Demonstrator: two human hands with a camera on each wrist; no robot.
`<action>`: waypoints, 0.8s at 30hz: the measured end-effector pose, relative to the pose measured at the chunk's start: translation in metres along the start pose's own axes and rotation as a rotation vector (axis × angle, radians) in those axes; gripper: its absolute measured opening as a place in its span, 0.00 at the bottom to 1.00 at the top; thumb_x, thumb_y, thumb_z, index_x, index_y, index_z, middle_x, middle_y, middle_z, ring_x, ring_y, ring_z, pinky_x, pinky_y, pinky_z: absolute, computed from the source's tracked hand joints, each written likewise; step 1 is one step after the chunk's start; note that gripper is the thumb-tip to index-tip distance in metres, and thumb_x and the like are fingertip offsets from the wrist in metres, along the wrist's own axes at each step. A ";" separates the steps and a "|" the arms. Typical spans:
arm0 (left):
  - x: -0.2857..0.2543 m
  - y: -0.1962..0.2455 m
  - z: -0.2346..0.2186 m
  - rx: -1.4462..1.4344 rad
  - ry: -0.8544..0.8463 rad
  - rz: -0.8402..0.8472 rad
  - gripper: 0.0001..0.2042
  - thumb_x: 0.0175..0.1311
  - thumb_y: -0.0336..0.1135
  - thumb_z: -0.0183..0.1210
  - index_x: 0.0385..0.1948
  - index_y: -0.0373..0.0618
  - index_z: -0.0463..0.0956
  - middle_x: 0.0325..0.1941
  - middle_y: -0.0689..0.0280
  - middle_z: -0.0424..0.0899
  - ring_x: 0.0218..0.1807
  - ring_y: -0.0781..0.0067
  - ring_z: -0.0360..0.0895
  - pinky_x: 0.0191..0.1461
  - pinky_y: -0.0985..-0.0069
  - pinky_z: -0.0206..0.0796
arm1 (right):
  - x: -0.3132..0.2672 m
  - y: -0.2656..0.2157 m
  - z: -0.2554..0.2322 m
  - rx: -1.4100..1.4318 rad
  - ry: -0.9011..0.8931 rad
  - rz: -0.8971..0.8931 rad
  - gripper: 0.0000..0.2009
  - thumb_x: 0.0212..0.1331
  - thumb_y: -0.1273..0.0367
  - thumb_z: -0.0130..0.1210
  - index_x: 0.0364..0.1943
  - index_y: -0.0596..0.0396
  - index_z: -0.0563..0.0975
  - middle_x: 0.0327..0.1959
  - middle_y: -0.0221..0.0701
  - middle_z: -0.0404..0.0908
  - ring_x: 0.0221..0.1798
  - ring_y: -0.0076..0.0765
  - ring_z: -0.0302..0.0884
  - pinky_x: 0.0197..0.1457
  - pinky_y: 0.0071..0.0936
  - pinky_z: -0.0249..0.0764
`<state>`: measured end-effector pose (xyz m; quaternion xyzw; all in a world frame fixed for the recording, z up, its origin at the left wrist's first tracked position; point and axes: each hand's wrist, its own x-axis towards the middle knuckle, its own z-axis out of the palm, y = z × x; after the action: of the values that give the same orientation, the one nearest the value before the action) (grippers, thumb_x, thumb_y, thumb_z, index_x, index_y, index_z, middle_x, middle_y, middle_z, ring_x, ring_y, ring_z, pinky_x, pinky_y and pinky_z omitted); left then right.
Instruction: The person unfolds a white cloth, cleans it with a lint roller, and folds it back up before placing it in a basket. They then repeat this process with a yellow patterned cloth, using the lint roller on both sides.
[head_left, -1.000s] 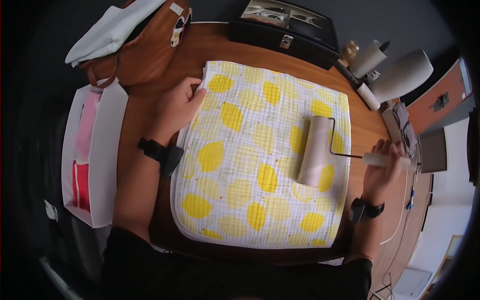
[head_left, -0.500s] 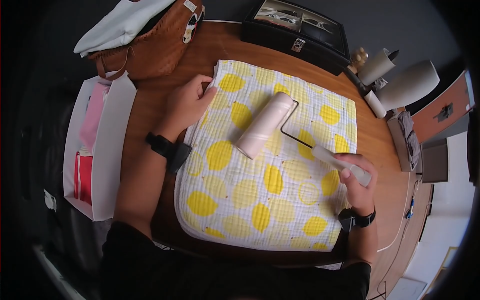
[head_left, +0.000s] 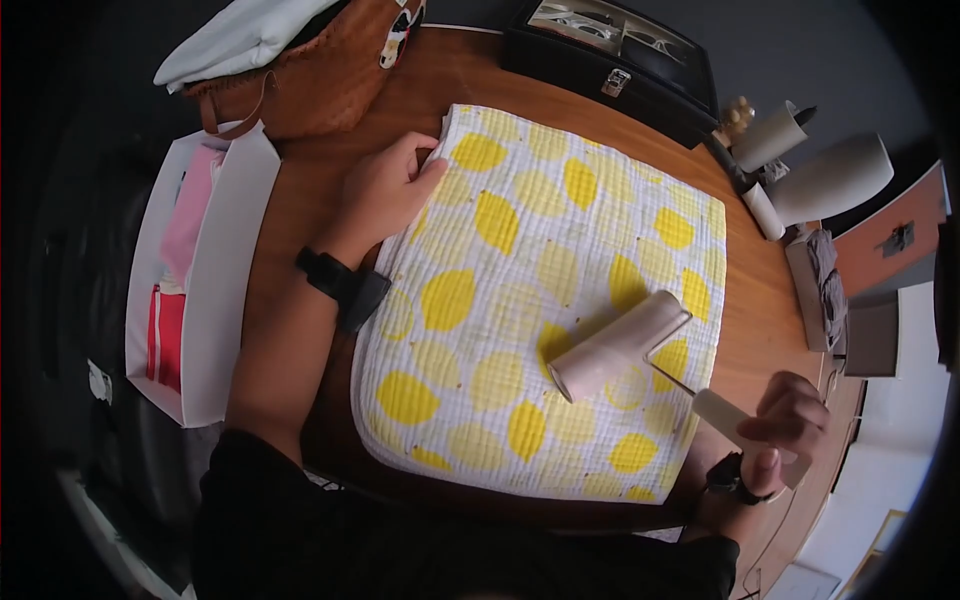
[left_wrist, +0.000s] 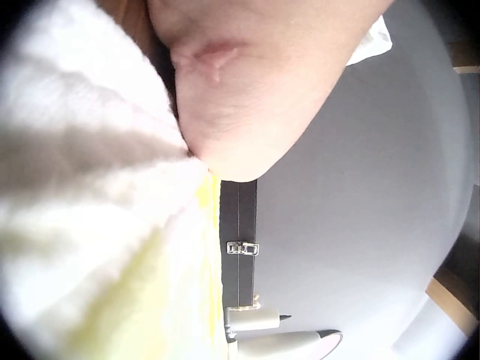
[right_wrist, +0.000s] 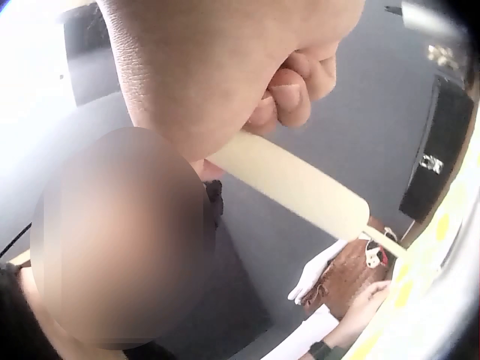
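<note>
A folded white cloth with yellow lemons lies on the wooden table. The left hand holds its upper left edge between thumb and fingers; the left wrist view shows that hand against the white fabric. Fingers of the right hand curl round the pale handle of a lint roller, whose cylinder is over the lower right part of the cloth. In the right wrist view the handle sticks out from the right hand.
A white box with pink and red cloth stands at the left, below a brown bag. At the back is a black glasses case. A white vase-like object and a small box of grey cloth are at the right.
The roller first moved up and left across the cloth, then came back down and right with the right hand. The left hand stays at the cloth's edge. The head view has shifted slightly.
</note>
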<state>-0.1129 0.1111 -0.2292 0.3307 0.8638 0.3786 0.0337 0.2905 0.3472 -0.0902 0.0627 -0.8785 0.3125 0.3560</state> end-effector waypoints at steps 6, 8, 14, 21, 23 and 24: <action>0.000 -0.003 0.001 0.024 -0.003 0.034 0.16 0.75 0.44 0.66 0.55 0.45 0.83 0.26 0.65 0.81 0.28 0.67 0.80 0.35 0.65 0.70 | 0.007 0.032 0.053 0.035 -0.277 0.265 0.08 0.64 0.68 0.73 0.41 0.57 0.91 0.23 0.32 0.74 0.24 0.31 0.69 0.30 0.33 0.66; 0.004 -0.004 0.001 0.027 -0.003 0.022 0.16 0.75 0.44 0.66 0.55 0.45 0.83 0.27 0.65 0.81 0.29 0.67 0.80 0.36 0.66 0.71 | 0.005 0.046 0.069 0.107 -0.275 0.392 0.06 0.65 0.71 0.72 0.41 0.58 0.90 0.25 0.32 0.77 0.25 0.31 0.69 0.31 0.32 0.67; 0.005 -0.017 0.010 -0.030 0.002 0.003 0.16 0.74 0.42 0.65 0.57 0.46 0.83 0.28 0.65 0.81 0.30 0.68 0.80 0.37 0.67 0.71 | -0.011 0.076 0.059 0.141 -0.255 0.508 0.04 0.69 0.72 0.70 0.39 0.59 0.89 0.30 0.29 0.81 0.28 0.25 0.71 0.31 0.25 0.65; 0.005 -0.015 0.008 0.007 -0.007 0.006 0.16 0.73 0.40 0.66 0.58 0.46 0.83 0.26 0.66 0.79 0.28 0.70 0.77 0.36 0.68 0.69 | -0.016 0.086 0.068 0.110 -0.220 0.451 0.10 0.67 0.72 0.71 0.51 0.55 0.87 0.49 0.31 0.83 0.43 0.30 0.80 0.39 0.26 0.77; 0.004 -0.016 0.008 0.014 -0.003 0.010 0.16 0.73 0.39 0.66 0.58 0.46 0.83 0.26 0.66 0.78 0.28 0.70 0.76 0.36 0.68 0.69 | -0.014 0.085 0.075 0.056 -0.257 0.356 0.14 0.66 0.72 0.71 0.55 0.53 0.86 0.55 0.33 0.82 0.50 0.36 0.82 0.46 0.30 0.81; 0.004 -0.017 0.008 0.007 -0.004 0.010 0.15 0.73 0.39 0.65 0.58 0.46 0.83 0.25 0.66 0.78 0.28 0.71 0.76 0.36 0.68 0.68 | -0.014 0.084 0.077 -0.004 -0.290 0.302 0.16 0.66 0.72 0.71 0.56 0.53 0.85 0.57 0.35 0.81 0.54 0.39 0.82 0.50 0.33 0.82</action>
<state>-0.1229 0.1105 -0.2457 0.3361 0.8633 0.3750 0.0326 0.2276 0.3672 -0.1841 -0.0263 -0.9206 0.3482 0.1750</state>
